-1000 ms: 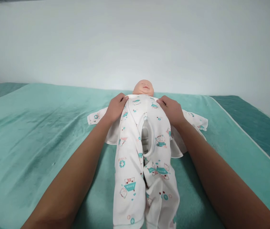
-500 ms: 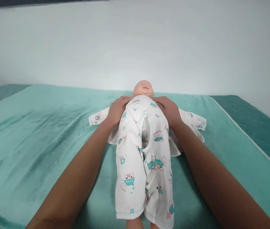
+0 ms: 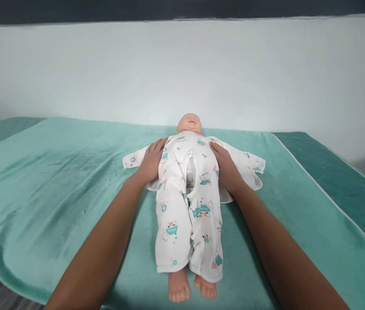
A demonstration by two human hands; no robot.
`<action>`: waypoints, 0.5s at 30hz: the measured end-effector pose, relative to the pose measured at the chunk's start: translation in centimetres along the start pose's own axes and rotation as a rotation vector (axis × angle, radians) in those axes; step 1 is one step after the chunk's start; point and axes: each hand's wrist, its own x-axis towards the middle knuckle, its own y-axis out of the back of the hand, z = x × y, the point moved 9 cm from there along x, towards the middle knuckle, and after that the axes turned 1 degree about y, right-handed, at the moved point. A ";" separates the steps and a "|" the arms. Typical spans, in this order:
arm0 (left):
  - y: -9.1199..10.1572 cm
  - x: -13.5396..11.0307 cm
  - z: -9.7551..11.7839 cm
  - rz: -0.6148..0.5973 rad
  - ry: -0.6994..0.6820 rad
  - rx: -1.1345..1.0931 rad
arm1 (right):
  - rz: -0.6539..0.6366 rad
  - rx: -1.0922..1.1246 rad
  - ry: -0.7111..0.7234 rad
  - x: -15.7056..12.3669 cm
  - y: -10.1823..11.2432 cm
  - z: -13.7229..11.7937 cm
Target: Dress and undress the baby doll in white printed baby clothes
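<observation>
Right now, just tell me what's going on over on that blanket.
A person's hands are on a baby doll lying face up on a teal blanket. The left hand and right hand rest flat on the sides of its white printed romper, fingers open. The sleeves lie spread sideways, the front gapes mid-body, and bare feet stick out below.

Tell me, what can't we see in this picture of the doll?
All in the head view:
- The doll: its arms and chest are covered by the romper.
- The palms of the left hand and right hand: turned down onto it.
- The person's elbows: cut off by the bottom edge.
</observation>
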 end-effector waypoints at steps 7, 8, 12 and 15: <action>1.3 -2.3 2.4 0.090 -0.087 -0.082 | 0.119 0.188 -0.459 -1.9 1.0 2.5; 1.6 -2.4 2.5 0.109 -0.072 -0.092 | 0.075 0.246 -0.528 -2.1 0.6 2.8; 2.4 -2.7 3.0 0.167 0.054 -0.135 | -0.076 0.491 -0.627 -2.3 -0.8 2.3; 2.9 -3.3 2.4 0.227 0.218 -0.273 | -0.119 0.609 -0.639 -2.5 -1.1 1.4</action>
